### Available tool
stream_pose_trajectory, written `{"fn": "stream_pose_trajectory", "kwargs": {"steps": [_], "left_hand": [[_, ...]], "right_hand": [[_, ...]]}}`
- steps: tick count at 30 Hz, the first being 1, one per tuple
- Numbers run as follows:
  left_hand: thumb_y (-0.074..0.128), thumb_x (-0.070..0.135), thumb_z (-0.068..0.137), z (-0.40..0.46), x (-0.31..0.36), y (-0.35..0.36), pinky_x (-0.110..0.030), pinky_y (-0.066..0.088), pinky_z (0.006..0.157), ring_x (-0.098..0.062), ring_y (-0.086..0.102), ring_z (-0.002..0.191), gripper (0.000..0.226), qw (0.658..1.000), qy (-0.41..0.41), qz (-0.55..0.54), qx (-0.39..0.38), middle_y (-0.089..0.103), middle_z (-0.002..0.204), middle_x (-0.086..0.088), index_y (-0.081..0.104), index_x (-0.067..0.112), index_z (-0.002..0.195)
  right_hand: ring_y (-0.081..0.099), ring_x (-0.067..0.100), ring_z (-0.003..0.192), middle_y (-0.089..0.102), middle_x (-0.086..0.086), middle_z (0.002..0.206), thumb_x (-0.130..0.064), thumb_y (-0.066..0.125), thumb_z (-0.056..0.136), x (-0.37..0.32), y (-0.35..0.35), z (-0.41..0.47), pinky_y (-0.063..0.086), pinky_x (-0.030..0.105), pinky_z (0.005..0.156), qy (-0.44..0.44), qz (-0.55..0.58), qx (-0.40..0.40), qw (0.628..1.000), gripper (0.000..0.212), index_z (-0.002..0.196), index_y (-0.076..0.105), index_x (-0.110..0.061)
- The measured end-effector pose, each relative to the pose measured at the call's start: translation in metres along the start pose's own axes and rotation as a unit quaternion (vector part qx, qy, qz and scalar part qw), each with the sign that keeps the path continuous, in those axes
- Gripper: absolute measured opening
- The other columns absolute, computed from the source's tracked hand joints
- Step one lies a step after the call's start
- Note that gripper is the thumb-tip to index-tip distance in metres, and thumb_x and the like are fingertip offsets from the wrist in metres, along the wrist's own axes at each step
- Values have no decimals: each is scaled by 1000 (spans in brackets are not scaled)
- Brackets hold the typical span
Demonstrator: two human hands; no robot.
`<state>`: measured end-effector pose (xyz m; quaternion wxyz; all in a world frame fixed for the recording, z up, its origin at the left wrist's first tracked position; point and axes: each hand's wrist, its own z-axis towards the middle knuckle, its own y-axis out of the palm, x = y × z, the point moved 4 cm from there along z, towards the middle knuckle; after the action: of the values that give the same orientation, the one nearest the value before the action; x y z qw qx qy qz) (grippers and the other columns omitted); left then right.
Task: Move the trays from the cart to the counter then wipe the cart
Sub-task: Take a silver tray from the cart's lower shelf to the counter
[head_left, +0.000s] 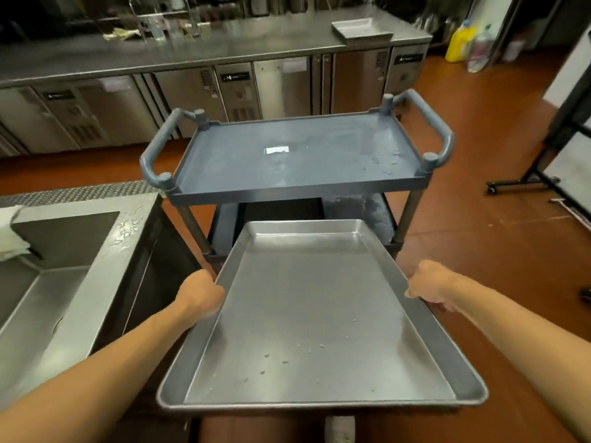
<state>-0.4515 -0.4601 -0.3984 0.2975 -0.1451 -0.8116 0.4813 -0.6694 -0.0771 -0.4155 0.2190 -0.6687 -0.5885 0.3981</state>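
Observation:
A large metal tray (319,314) is held in the air in front of me, between my body and the grey two-shelf cart (287,161). My left hand (200,294) grips the tray's left rim and my right hand (430,286) grips its right rim. The tray is bare apart from a few water drops. The cart's top shelf carries no trays, only a wet patch and drops at its right end. Another metal tray (361,30) lies on the steel counter (192,52) at the back right.
A steel sink (64,251) with a white cloth (9,231) on its rim stands at my left. Under-counter fridge doors line the back. A black wheeled rack (543,155) stands right, and bottles (460,43) sit on the floor beyond. The floor is red-brown.

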Motion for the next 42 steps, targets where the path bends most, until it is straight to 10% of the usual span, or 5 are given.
{"fn": "stream_pose_trajectory", "kwargs": {"steps": [5, 25, 31, 42], "left_hand": [[55, 10, 94, -87, 54, -20, -33, 50, 76, -26, 62, 92, 7, 998, 54, 44, -2, 63, 99, -9, 60, 7, 98], [52, 4, 85, -340, 342, -27, -30, 33, 51, -22, 46, 60, 15, 983, 157, 7, 93, 52, 69, -9, 48, 5, 71], [52, 4, 90, -377, 413, -57, -34, 37, 62, -32, 51, 72, 24, 974, 191, 30, 118, 52, 73, -13, 45, 5, 67], [52, 0, 84, -348, 502, -76, -34, 33, 53, -32, 47, 62, 26, 959, 232, 4, 164, 46, 59, -13, 46, 1, 59]], "right_hand": [[55, 20, 70, 58, 7, 90, -19, 69, 97, 65, -52, -83, 46, 30, 56, 15, -6, -9, 1000, 26, 103, 48, -5], [61, 27, 89, 63, 14, 105, -16, 77, 90, 334, -307, -255, 50, 39, 79, 10, 118, 95, 988, 38, 116, 54, -1], [63, 31, 68, 64, 19, 87, 0, 68, 94, 368, -360, -278, 53, 29, 45, 13, 194, 113, 974, 16, 105, 57, 1], [50, 28, 68, 54, 17, 82, -1, 66, 89, 390, -446, -257, 48, 33, 58, -5, 229, 187, 955, 15, 103, 59, 1]]}}
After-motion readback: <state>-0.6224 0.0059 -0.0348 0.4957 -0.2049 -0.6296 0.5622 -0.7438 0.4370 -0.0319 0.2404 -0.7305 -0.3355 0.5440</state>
